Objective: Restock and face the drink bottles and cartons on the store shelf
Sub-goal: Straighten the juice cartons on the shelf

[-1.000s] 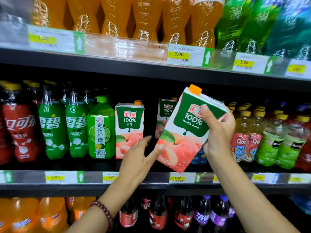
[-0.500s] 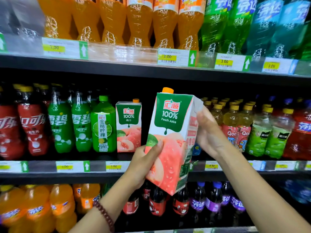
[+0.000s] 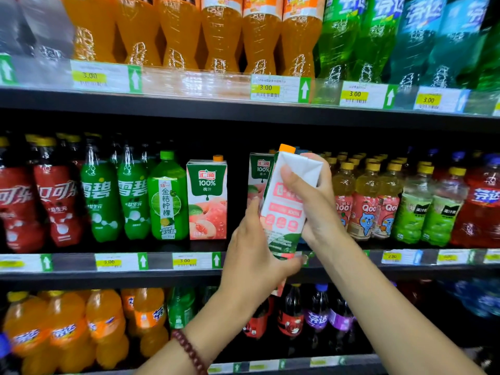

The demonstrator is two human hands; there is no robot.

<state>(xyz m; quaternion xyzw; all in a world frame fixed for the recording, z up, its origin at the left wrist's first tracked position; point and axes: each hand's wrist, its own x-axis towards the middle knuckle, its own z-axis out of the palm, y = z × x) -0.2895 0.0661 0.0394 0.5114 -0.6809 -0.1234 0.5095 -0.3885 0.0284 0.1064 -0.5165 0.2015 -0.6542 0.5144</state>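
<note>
I hold a peach juice carton (image 3: 284, 209) with an orange cap in front of the middle shelf, its white and pink side panel turned toward me. My right hand (image 3: 311, 196) grips its upper part, thumb across the side. My left hand (image 3: 254, 255) cups its lower end from the left. A second peach juice carton (image 3: 207, 197) stands upright at the shelf front, to the left. A third carton (image 3: 258, 171) shows partly behind the held one, further back.
Green and red soda bottles (image 3: 102, 196) stand left of the cartons, and small yellow-capped juice bottles (image 3: 365, 201) to the right. Orange and green bottles fill the top shelf. Orange and dark soda bottles fill the lower shelf. The middle shelf edge (image 3: 162, 262) carries price tags.
The held carton has turned from its green front face to its white side panel. My left hand slid down under its base. The view shifted slightly downward.
</note>
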